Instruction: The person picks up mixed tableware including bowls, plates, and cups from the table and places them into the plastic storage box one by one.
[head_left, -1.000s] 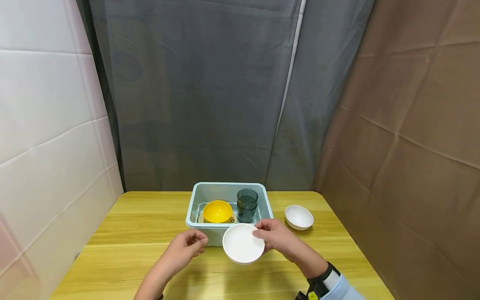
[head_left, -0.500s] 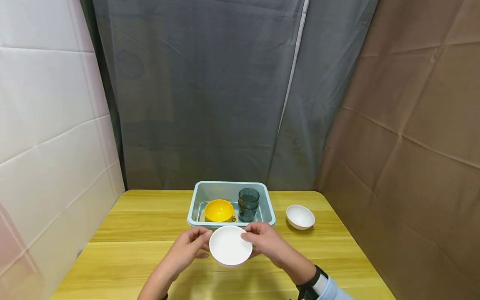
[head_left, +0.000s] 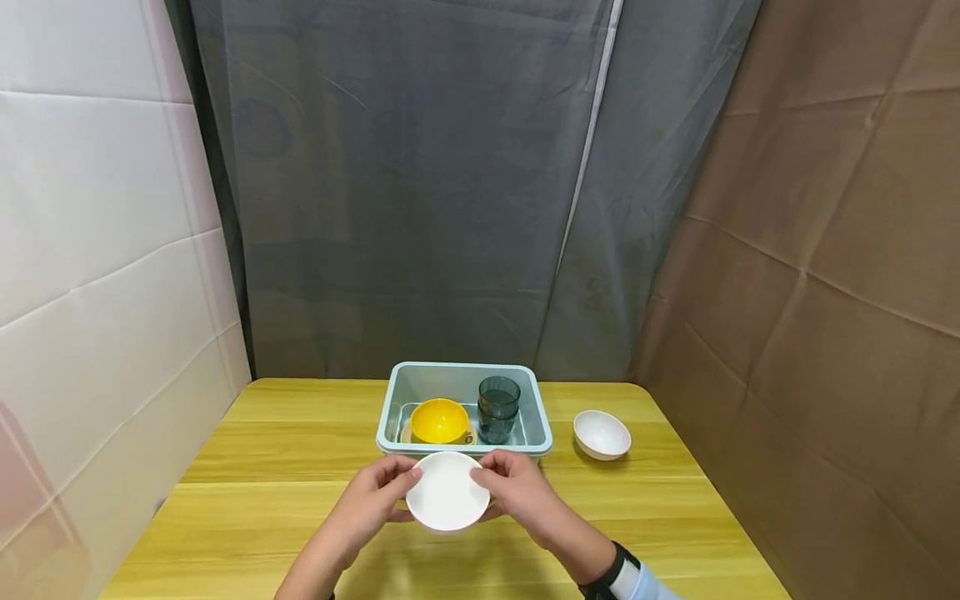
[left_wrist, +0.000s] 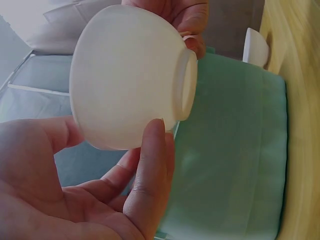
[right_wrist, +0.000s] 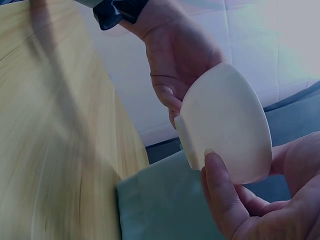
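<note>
Between both hands a white bowl (head_left: 447,493) is held up above the table, just in front of the bin. My left hand (head_left: 372,502) pinches its left side, thumb at the rim and fingers beneath, as the left wrist view shows of the bowl (left_wrist: 127,80). On the opposite side my right hand (head_left: 517,493) grips the rim with its thumb, fingers under the wall. The right wrist view shows the bowl's outer wall (right_wrist: 225,122) and foot ring, tilted sideways in that picture.
A pale blue-green bin (head_left: 390,417) holds a yellow bowl (head_left: 439,422) and stacked dark clear cups (head_left: 498,408). Another white bowl (head_left: 602,435) stands right of the bin on the wooden table (head_left: 247,467). Grey, white and brown cloths hang around.
The white bowl has moved left in my right hand. My left hand, apart from it at first, has taken hold of its left side.
</note>
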